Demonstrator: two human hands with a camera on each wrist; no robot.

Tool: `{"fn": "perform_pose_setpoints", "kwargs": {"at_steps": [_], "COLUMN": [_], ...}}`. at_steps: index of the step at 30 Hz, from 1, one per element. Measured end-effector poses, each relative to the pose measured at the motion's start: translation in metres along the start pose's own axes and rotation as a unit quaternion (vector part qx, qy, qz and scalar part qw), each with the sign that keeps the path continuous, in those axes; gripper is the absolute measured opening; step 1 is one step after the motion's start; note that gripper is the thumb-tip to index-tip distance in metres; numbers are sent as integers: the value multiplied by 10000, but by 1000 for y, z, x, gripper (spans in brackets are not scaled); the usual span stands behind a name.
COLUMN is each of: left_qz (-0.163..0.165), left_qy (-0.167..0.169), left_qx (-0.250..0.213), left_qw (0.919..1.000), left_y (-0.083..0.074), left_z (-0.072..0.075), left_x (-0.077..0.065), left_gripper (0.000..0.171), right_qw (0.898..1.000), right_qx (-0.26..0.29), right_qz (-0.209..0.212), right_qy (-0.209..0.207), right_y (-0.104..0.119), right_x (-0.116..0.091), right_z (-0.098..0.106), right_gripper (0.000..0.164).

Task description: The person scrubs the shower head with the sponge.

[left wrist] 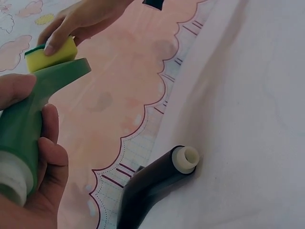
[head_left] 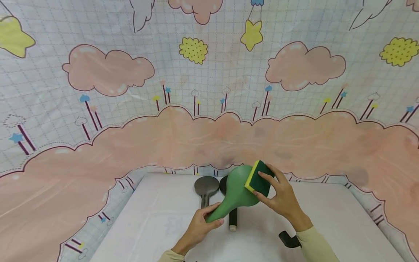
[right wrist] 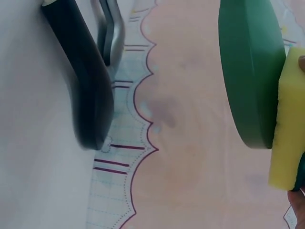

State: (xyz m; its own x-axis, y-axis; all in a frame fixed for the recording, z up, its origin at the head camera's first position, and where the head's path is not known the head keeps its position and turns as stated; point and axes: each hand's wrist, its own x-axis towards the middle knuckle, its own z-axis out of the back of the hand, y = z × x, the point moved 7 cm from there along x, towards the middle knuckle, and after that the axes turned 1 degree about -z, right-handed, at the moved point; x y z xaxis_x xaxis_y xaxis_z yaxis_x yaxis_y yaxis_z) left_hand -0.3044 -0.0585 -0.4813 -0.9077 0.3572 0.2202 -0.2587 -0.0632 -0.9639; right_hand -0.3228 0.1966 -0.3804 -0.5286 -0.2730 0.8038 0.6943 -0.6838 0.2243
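Note:
A green hand-held shower head [head_left: 234, 193] is raised over the white table, and my left hand [head_left: 199, 226] grips its handle. The white connector [left wrist: 12, 183] at the handle's end shows in the left wrist view. My right hand [head_left: 282, 196] holds a yellow sponge [left wrist: 52, 56] with a dark green scouring side [head_left: 263, 179] between thumb and fingers. The sponge's yellow side lies against the broad head of the green shower head. Only a little of the right hand's fingers shows in the right wrist view.
On the white table [head_left: 157, 214] lie a grey shower head [head_left: 206, 185] and a black shower head [head_left: 233, 218] with a pale connector, partly hidden behind the green one. A patterned cloth [head_left: 209, 142] hangs behind the table. A small black piece [head_left: 288, 240] appears beside the right wrist.

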Motion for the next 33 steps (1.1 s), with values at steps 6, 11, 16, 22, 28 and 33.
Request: {"fn": "perform_pose_setpoints", "kwargs": {"at_steps": [6,11,16,22,28,33], "left_qz": [-111,-143,-100,-101,-208,-343], "left_qy": [59,71,26,-11,8,51], "left_qx": [-132,-160,-103,-19,141,270], "left_qw": [9998,9997,9999,9999,9997,9990], "left_y": [-3,-3,-3,-2,-7,-9], "left_z": [-5,-8,-8,-6,-3,-3], "left_x": [7,11,12,11,8,7], "left_gripper": [56,56,57,58,55,54], "right_qw": [9998,9997,9995,9995,9997,9999], "right_qx": [-36,-66,-91,-91,-59,-34], "right_qz": [-115,59,86,174,152,86], "right_qy": [128,241,299,252,171,61], "right_y": [4,14,21,20,14,7], "right_x": [1,1,1,2,8,12], "right_z": [0,-3,-6,-6,-4,-2], "right_gripper": [64,62,63,63,61,62]}}
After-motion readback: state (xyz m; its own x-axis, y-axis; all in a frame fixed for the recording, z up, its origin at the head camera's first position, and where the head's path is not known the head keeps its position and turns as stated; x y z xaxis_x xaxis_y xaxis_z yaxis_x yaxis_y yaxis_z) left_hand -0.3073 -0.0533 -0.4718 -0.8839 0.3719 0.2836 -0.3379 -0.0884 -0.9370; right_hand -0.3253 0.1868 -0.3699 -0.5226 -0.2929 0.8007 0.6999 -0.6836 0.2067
